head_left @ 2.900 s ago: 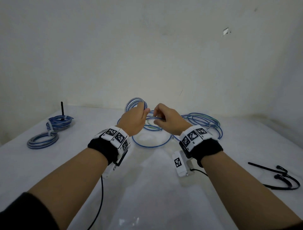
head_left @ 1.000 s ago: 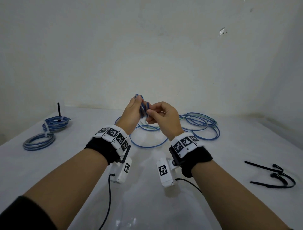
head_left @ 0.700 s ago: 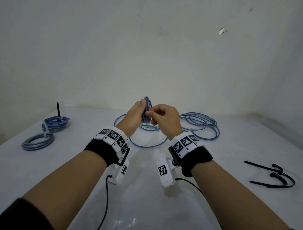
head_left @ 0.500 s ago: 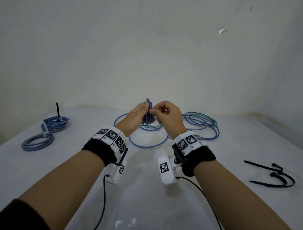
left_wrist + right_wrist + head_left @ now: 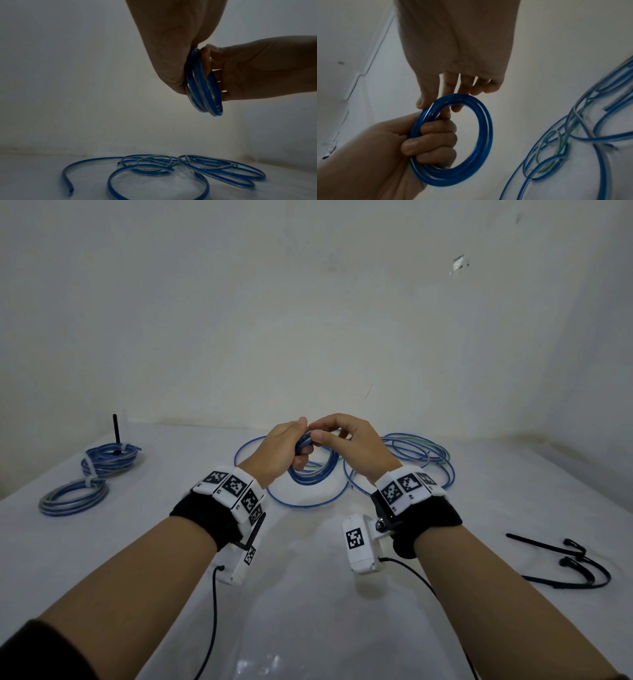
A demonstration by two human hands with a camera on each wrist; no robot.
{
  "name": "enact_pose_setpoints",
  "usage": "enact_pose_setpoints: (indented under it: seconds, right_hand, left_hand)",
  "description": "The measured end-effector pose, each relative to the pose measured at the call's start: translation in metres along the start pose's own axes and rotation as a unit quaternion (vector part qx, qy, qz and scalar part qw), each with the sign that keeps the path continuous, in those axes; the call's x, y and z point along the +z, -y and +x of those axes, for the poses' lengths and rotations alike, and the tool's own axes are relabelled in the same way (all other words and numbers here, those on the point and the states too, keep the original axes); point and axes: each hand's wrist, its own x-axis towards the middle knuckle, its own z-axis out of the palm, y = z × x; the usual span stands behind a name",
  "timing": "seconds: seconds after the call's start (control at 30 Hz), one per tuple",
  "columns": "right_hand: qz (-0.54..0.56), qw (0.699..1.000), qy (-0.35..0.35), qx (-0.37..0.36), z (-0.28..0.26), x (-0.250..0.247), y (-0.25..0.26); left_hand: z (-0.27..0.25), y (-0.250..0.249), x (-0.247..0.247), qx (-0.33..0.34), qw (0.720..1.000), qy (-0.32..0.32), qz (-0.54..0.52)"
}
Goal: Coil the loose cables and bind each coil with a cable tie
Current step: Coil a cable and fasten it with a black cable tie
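A small coil of blue cable (image 5: 302, 442) is held in the air between both hands, above the table (image 5: 308, 594). My left hand (image 5: 296, 447) grips its left side, fingers curled through the ring (image 5: 484, 135). My right hand (image 5: 317, 430) pinches the top of the coil with thumb and forefinger (image 5: 426, 104); the other fingers are spread behind it. In the left wrist view the coil (image 5: 204, 83) shows edge-on between the two hands. More loose blue cable (image 5: 411, 460) lies in wide loops under and behind the hands, with a cut end (image 5: 69, 189) at the left.
Two bound blue coils (image 5: 109, 457) (image 5: 73, 498) lie at the far left, a black tie tail (image 5: 116, 433) sticking up from the farther one. Black cable ties (image 5: 565, 563) lie at the right. A white wall (image 5: 308, 320) closes the table's far edge.
The coil was lifted off the loose cable on the table. Over the last second it turned in my hands, and my right hand moved from its side to its top.
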Motion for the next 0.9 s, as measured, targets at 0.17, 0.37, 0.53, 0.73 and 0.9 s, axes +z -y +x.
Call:
enact_pose_setpoints:
  seconds: [0.17,0.37,0.53,0.73,0.9]
  right_hand:
    - [0.079,0.996,-0.015,0.043,-0.001,0.004,-0.005]
    - [0.106,0.991,-0.067,0.037,-0.009,-0.012,-0.005]
    - [0.11,0.984,-0.13,0.058,-0.03,-0.051,-0.006]
    - [0.109,0.971,-0.19,0.098,-0.064,-0.105,-0.006]
    - [0.117,0.964,-0.184,0.151,-0.087,-0.151,-0.007]
  left_hand:
    - [0.005,0.001,0.003,0.004,0.999,-0.037,0.009]
    - [0.01,-0.005,0.02,-0.023,0.999,-0.023,0.019]
    - [0.014,-0.012,0.058,-0.091,0.992,0.082,-0.032]
    - [0.016,-0.02,0.118,-0.139,0.959,0.207,-0.136]
    - [0.02,-0.021,0.174,-0.129,0.968,0.184,-0.111]
